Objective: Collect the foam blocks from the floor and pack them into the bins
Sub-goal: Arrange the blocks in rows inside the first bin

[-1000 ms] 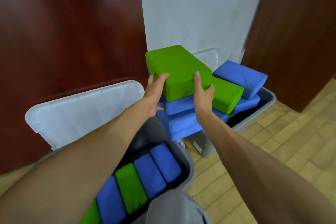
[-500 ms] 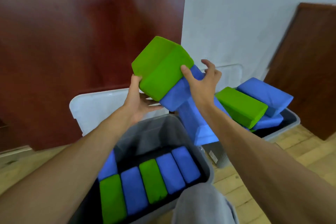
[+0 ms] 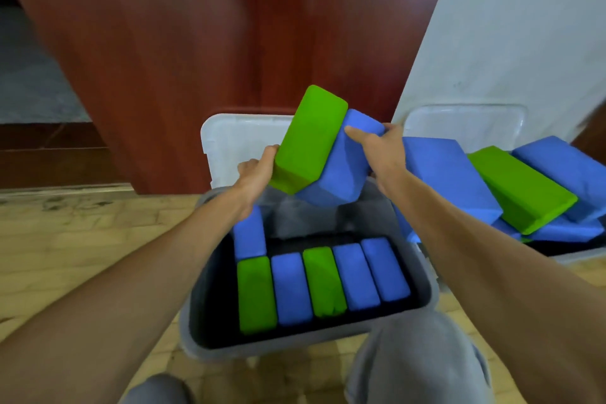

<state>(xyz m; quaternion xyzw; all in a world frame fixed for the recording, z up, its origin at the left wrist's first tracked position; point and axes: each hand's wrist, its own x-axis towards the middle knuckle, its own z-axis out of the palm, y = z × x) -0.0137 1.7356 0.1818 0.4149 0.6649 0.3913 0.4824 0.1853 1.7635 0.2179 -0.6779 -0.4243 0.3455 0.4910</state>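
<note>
I hold a tilted stack of two foam blocks above the near grey bin (image 3: 196, 331). My left hand (image 3: 257, 170) grips the lower end of the green block (image 3: 308, 141). My right hand (image 3: 377, 149) grips the blue block (image 3: 334, 177) that leans against it. Inside the near bin stands a row of several blue and green blocks (image 3: 323, 285) on edge, with one more blue block (image 3: 249, 236) behind them at the left. A second bin (image 3: 574, 256) at the right holds a loose pile of blue blocks and a green block (image 3: 521, 188).
Two translucent white lids (image 3: 229, 141) lean upright behind the bins, one against a dark red wooden panel (image 3: 229, 43) and one against the white wall (image 3: 524, 26). The floor (image 3: 65, 239) is light wooden parquet. My knees in grey trousers (image 3: 416, 361) show at the bottom.
I have lifted the green and blue blocks off the right bin's pile and swung them left, tilted, over the near bin. The view has turned left and down.
</note>
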